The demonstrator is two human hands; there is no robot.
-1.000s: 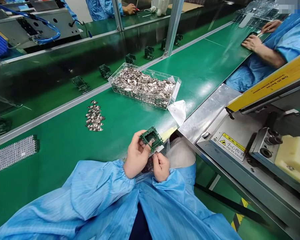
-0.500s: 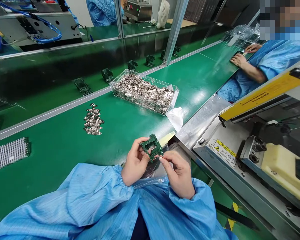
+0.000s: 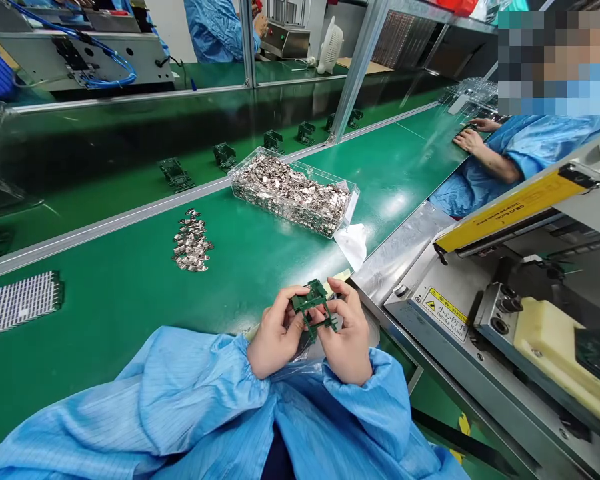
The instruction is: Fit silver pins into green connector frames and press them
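A green plastic frame (image 3: 316, 293) with an open middle is held up in front of my body, tilted. My left hand (image 3: 276, 333) grips its left side between thumb and fingers. My right hand (image 3: 347, 333) is closed round its right side, with the forefinger at the upper edge. Whether a small part is also in the right fingers is hidden. On the green table beyond lies a loose pile of small metal pieces (image 3: 193, 243). A clear plastic box (image 3: 351, 212) full of the same kind of pieces stands farther off.
Several green frames (image 3: 176, 175) line the belt behind the metal rail. A striped stack of parts (image 3: 23, 303) lies at left. White paper (image 3: 351, 245) rests near the box. At right stand a machine with a warning label (image 3: 447, 312) and a co-worker in a blue sleeve (image 3: 530, 143).
The green frame has been turned and tilted in my hands. My right hand has shifted from a pinch at its lower corner to a grip along its right side. The view has shifted slightly.
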